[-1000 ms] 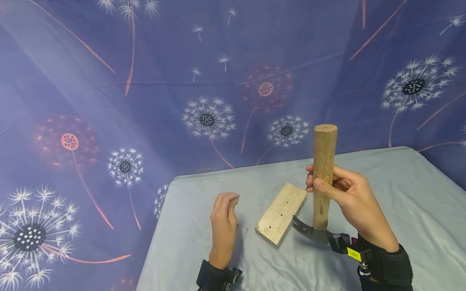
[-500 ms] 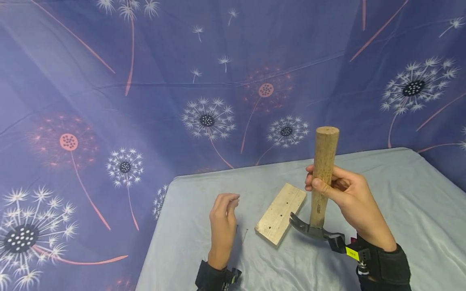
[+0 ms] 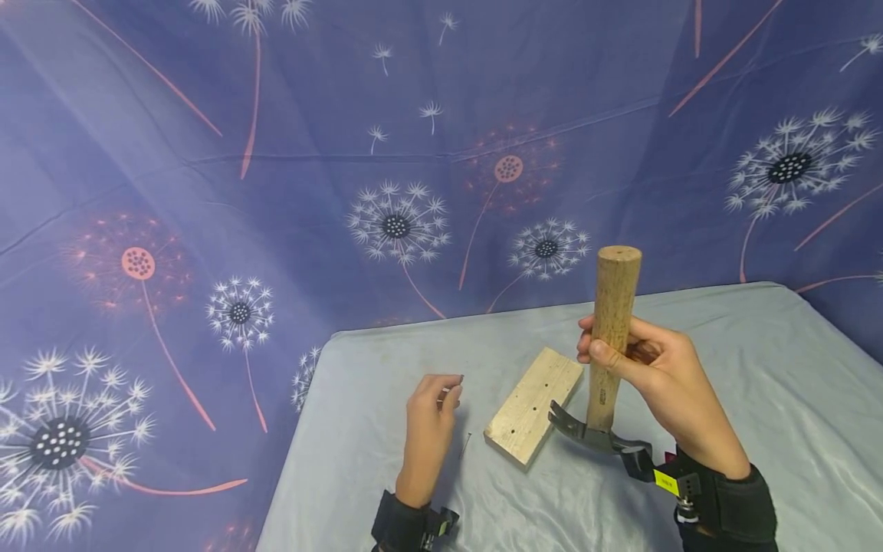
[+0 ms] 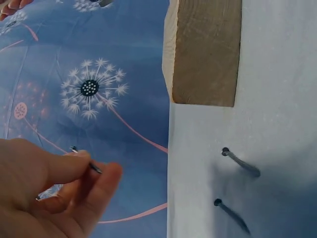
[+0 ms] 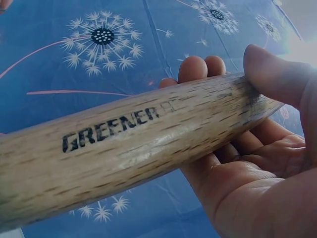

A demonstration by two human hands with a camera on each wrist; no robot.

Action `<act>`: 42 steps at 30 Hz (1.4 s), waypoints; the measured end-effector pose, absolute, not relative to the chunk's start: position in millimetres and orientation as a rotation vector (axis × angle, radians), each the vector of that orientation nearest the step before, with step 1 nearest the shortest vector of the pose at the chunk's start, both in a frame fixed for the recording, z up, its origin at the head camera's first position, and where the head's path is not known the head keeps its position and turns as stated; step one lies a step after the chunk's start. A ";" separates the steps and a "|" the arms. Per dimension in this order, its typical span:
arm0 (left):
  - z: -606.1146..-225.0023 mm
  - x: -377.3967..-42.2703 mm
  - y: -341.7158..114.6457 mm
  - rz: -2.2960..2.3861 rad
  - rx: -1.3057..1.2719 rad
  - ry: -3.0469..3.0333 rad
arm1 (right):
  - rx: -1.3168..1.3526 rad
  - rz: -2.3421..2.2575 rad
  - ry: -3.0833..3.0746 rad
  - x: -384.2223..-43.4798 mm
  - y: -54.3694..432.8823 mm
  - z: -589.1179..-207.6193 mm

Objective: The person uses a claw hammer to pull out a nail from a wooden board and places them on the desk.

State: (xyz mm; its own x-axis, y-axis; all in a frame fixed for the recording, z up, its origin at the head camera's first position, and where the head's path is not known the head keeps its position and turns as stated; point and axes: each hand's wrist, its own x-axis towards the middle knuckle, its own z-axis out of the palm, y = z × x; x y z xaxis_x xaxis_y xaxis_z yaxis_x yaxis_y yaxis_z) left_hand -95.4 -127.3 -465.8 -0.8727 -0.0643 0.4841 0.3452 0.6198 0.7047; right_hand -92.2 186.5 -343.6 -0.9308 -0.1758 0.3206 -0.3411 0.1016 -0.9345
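Observation:
My right hand (image 3: 658, 372) grips a claw hammer by its wooden handle (image 3: 614, 307), thumb on the near side. The hammer hangs head down, its black claw (image 3: 569, 420) overlapping the right edge of a pale wooden block (image 3: 534, 406) in the head view. Printed letters show on the handle (image 5: 119, 144) in the right wrist view. Left of the block, my left hand (image 3: 428, 429) is raised over the cloth. Between its thumb and fingertips it pinches a small metal nail (image 4: 95, 167), mostly covered by the fingers. Dark spots mark the block's top in a row.
Two loose nails, one upper (image 4: 241, 162) and one lower (image 4: 232, 215), are on the pale cloth (image 4: 198, 148) near the block in the left wrist view. A purple-blue dandelion-print curtain (image 3: 441, 153) hangs behind the cloth-covered table.
My left hand has shifted slightly right and its fingertips have dipped lower. The hammer has tilted a little, its handle end lowering and its head swinging slightly left. The block stays put.

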 end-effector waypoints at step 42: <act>-497.0 -100.2 -129.3 -1.122 -0.106 -2.728 | 0.406 1.918 -2.288 -95.1 185.2 -336.2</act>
State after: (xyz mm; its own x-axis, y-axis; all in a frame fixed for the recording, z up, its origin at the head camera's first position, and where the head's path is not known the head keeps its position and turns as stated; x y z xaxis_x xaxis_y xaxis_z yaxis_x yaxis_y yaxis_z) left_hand -100.2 -129.3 -497.0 -0.9794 -0.0057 0.2017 0.1378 0.7109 0.6896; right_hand -95.1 185.2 -336.2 -0.9555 -0.1221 0.2685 -0.2857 0.1566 -0.9455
